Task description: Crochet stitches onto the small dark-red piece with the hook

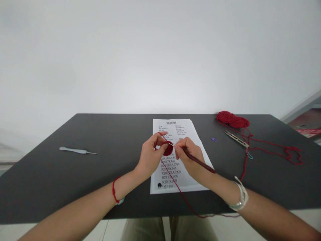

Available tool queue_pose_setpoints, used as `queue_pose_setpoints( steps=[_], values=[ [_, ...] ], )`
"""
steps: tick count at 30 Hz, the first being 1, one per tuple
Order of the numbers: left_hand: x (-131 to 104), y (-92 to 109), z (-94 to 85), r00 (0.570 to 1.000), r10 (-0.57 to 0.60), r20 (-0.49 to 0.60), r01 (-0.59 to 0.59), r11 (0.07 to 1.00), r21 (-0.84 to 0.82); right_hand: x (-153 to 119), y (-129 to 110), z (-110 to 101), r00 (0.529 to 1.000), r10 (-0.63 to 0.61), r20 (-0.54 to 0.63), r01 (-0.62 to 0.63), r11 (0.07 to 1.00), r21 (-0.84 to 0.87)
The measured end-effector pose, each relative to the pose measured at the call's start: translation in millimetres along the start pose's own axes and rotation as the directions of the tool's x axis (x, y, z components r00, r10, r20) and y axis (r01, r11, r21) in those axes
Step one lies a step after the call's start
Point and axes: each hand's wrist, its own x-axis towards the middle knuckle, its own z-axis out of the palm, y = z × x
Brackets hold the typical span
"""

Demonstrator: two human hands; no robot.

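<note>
My left hand (152, 150) pinches a small round piece of dark red crochet (168, 149), with red yarn (178, 188) running up over its fingers and down off the table's front edge. My right hand (189, 155) is closed round the brown handle of a crochet hook (198, 161). The hook's thin metal tip meets the crochet piece's upper right edge; whether it sits inside a stitch is too small to tell. Both hands are above a printed pattern sheet (184, 177), covering some of its lines.
On the dark table (120, 134), a grey-handled crochet hook (75, 150) lies at left. To the right are a red yarn skein (232, 119) with loose strands, small thread scissors (235, 138), a purple stitch marker (214, 140) and a teal marker (250, 156). A white wall (160, 60) stands behind.
</note>
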Motion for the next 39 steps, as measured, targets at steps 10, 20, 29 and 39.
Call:
queue_pose_setpoints(
  steps=[10,20,29,39],
  values=[
    [2.1,-6.3,-1.4,0.999,0.044,0.021,-0.044,0.999,-0.012,-2.4,12.3,-0.4,0.945,-0.325,0.036,0.326,0.931,-0.162],
    [-1.9,-1.8,2.3,1.0,0.008,-0.025,-0.007,1.0,0.014,-5.2,12.8,5.6,0.875,-0.469,0.117,0.482,0.827,-0.291],
    [1.1,-7.7,1.1,0.995,0.065,-0.071,-0.057,0.992,0.111,-3.0,10.2,7.5,0.983,-0.182,0.013,0.182,0.978,-0.102],
    [-4.5,4.2,4.4,0.997,-0.07,-0.017,0.068,0.992,-0.103,1.9,19.4,11.9,0.94,-0.341,0.009,0.338,0.929,-0.148]
  ],
)
